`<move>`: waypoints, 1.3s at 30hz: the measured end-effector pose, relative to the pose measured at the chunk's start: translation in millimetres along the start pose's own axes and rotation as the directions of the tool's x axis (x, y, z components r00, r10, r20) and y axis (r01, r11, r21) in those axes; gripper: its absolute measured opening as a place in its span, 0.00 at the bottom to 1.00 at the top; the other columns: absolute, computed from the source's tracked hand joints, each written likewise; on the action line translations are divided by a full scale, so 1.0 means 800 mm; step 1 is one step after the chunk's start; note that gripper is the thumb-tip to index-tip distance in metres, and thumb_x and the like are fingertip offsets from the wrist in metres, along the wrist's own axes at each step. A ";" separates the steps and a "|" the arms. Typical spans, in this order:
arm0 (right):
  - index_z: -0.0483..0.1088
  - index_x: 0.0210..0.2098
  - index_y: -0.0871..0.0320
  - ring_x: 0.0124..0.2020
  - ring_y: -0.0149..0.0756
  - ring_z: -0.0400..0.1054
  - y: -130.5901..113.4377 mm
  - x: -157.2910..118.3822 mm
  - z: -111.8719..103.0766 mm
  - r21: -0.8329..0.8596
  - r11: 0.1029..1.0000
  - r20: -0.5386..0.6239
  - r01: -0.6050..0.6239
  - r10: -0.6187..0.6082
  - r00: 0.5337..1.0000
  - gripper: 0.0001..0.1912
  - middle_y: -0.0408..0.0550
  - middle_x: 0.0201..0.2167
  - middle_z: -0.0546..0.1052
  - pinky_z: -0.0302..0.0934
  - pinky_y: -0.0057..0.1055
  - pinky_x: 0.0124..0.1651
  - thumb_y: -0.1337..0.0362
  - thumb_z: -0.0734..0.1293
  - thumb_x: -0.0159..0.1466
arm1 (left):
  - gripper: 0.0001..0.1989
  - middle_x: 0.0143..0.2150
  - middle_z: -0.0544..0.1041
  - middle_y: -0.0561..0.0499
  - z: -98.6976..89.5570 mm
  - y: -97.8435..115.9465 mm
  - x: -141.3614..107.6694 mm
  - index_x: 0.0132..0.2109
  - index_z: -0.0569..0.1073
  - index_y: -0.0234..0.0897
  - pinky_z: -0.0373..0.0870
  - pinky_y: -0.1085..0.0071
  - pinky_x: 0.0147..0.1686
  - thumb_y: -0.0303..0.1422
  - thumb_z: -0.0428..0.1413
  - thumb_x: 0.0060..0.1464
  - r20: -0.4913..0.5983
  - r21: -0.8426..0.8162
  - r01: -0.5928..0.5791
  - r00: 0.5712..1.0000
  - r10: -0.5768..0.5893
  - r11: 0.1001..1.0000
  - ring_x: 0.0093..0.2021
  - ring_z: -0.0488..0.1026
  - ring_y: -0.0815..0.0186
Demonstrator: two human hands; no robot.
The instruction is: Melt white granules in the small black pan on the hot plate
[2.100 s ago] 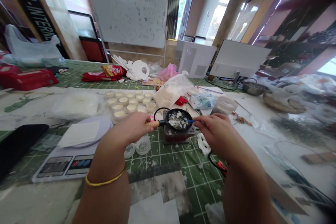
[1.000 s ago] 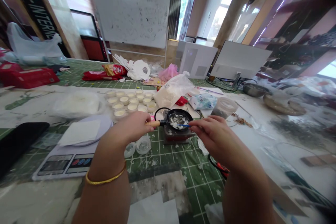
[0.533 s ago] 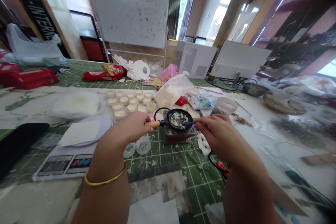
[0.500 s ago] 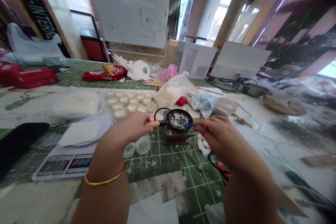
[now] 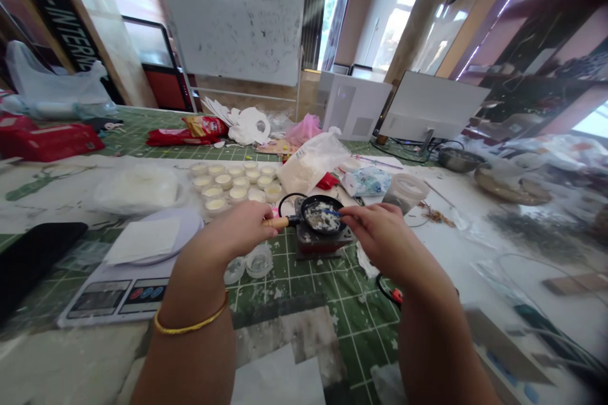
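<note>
My left hand [image 5: 247, 226] is closed round the wooden handle [image 5: 276, 223] of a small black frying pan [image 5: 304, 214]. The pan rests on a small hot plate [image 5: 323, 245]. White flakes or chunks [image 5: 320, 218], partly melted-looking, lie in it. Pinched in the fingers of my right hand [image 5: 375, 228] is a thin blue stick [image 5: 331, 211], its far end among the white pieces; whether it has a shaped tip is hidden. Just below the left hand, small clear plastic cups [image 5: 259, 261] sit on the green mat.
Behind the pan stand several small cups of pale wax-like filling [image 5: 239, 193] and a bag of white material [image 5: 308, 168]. A kitchen scale [image 5: 128, 278] and dark phone [image 5: 38, 259] lie left. A clear tub [image 5: 406, 191] stands right; a black cable [image 5: 386, 288] runs below my right hand.
My right hand has shifted left and slightly up with the blue stick, further over the pan. The white pieces look rearranged. My left hand keeps its hold on the handle.
</note>
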State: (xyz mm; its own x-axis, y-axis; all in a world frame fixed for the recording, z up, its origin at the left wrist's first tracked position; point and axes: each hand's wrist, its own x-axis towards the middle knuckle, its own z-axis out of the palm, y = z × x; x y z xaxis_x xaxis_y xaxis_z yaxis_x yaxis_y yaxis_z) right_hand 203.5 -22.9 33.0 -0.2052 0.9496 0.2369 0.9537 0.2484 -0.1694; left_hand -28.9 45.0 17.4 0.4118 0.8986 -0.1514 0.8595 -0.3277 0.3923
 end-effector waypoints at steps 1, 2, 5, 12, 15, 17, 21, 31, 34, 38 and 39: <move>0.71 0.41 0.53 0.41 0.35 0.67 0.001 0.000 -0.001 -0.014 1.000 -0.006 -0.015 0.015 1.000 0.14 0.44 0.35 0.76 0.48 0.40 0.52 0.62 0.55 0.65 | 0.10 0.28 0.72 0.51 0.000 0.000 0.000 0.30 0.68 0.37 0.55 0.72 0.26 0.39 0.49 0.46 0.003 0.001 -0.002 1.000 0.002 1.000 0.29 0.67 0.65; 0.71 0.40 0.52 0.41 0.35 0.67 0.001 -0.001 -0.001 -0.017 1.000 -0.012 -0.006 0.006 1.000 0.14 0.44 0.35 0.76 0.49 0.39 0.51 0.61 0.55 0.65 | 0.10 0.28 0.72 0.51 0.000 0.000 0.000 0.30 0.68 0.37 0.55 0.72 0.26 0.39 0.49 0.46 0.006 0.004 -0.005 1.000 0.005 1.000 0.29 0.67 0.65; 0.71 0.41 0.50 0.42 0.33 0.66 0.001 -0.002 -0.002 0.025 0.995 -0.017 0.096 -0.095 0.995 0.14 0.42 0.36 0.76 0.50 0.35 0.51 0.60 0.55 0.65 | 0.09 0.28 0.72 0.51 0.000 0.001 0.001 0.30 0.68 0.37 0.55 0.72 0.27 0.38 0.50 0.45 0.007 0.009 -0.011 1.000 0.011 1.000 0.29 0.67 0.66; 0.72 0.39 0.52 0.40 0.35 0.67 0.003 -0.003 -0.004 -0.037 0.999 -0.012 0.010 -0.010 1.000 0.15 0.44 0.34 0.76 0.51 0.37 0.50 0.60 0.55 0.65 | 0.09 0.28 0.72 0.51 0.001 0.000 0.003 0.29 0.68 0.37 0.54 0.71 0.26 0.38 0.50 0.45 0.006 0.014 0.010 1.000 -0.010 1.000 0.28 0.67 0.66; 0.71 0.42 0.51 0.40 0.33 0.67 0.002 -0.004 -0.003 0.009 0.995 -0.017 0.101 -0.100 0.995 0.15 0.43 0.35 0.76 0.51 0.35 0.50 0.60 0.55 0.65 | 0.09 0.28 0.72 0.51 0.001 0.000 0.003 0.29 0.68 0.37 0.54 0.71 0.26 0.38 0.50 0.45 0.009 0.009 0.001 1.000 -0.001 1.000 0.28 0.67 0.66; 0.71 0.42 0.53 0.39 0.34 0.67 0.002 -0.003 -0.003 -0.018 0.999 -0.017 0.042 -0.042 0.999 0.15 0.45 0.34 0.76 0.51 0.37 0.51 0.62 0.55 0.65 | 0.09 0.28 0.72 0.51 0.001 0.000 0.003 0.29 0.68 0.37 0.54 0.71 0.26 0.38 0.50 0.45 0.009 0.002 -0.004 1.000 0.004 1.000 0.28 0.67 0.66; 0.72 0.39 0.52 0.40 0.35 0.67 0.004 -0.003 -0.004 -0.045 0.999 -0.015 0.010 -0.011 1.000 0.15 0.45 0.35 0.76 0.51 0.38 0.49 0.60 0.54 0.65 | 0.09 0.28 0.72 0.51 0.000 0.001 0.002 0.29 0.68 0.37 0.54 0.71 0.27 0.38 0.50 0.45 0.007 -0.012 -0.006 1.000 0.006 1.000 0.29 0.67 0.66; 0.71 0.42 0.51 0.41 0.34 0.66 0.002 -0.005 -0.003 0.007 0.996 -0.010 0.089 -0.089 0.996 0.15 0.44 0.36 0.76 0.52 0.35 0.50 0.60 0.55 0.65 | 0.10 0.26 0.71 0.52 -0.001 0.002 0.000 0.27 0.67 0.37 0.52 0.72 0.26 0.39 0.50 0.45 0.006 -0.025 -0.005 1.000 0.005 1.000 0.27 0.65 0.67; 0.70 0.44 0.52 0.40 0.34 0.67 0.001 -0.005 -0.003 0.019 0.997 0.007 0.080 -0.080 0.997 0.15 0.44 0.35 0.76 0.50 0.37 0.51 0.61 0.55 0.65 | 0.10 0.27 0.72 0.51 -0.002 0.002 0.001 0.28 0.68 0.37 0.53 0.72 0.26 0.39 0.49 0.45 0.010 -0.033 0.001 1.000 -0.001 0.999 0.28 0.66 0.67; 0.72 0.41 0.52 0.41 0.36 0.66 0.002 -0.005 -0.003 -0.021 0.999 -0.008 0.031 -0.031 0.999 0.15 0.45 0.36 0.76 0.51 0.39 0.51 0.61 0.55 0.65 | 0.09 0.28 0.72 0.51 -0.002 0.001 0.001 0.28 0.68 0.37 0.53 0.72 0.26 0.38 0.50 0.45 0.009 -0.014 -0.006 1.000 0.006 1.000 0.28 0.66 0.66; 0.72 0.41 0.51 0.42 0.36 0.66 0.002 -0.005 -0.002 0.001 0.998 -0.009 0.064 -0.064 0.998 0.15 0.44 0.37 0.76 0.51 0.37 0.50 0.60 0.55 0.65 | 0.10 0.28 0.72 0.51 -0.002 0.002 0.001 0.28 0.68 0.37 0.53 0.72 0.27 0.39 0.50 0.45 0.009 -0.011 -0.009 1.000 0.009 1.000 0.28 0.66 0.66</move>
State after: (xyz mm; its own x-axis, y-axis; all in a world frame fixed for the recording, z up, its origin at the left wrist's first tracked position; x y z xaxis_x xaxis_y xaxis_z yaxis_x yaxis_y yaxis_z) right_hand 206.5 -26.7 33.5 -0.2641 0.9298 0.2564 0.9384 0.3091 -0.1544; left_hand -28.0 45.5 19.2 0.4225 0.8929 -0.1556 0.8523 -0.3329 0.4035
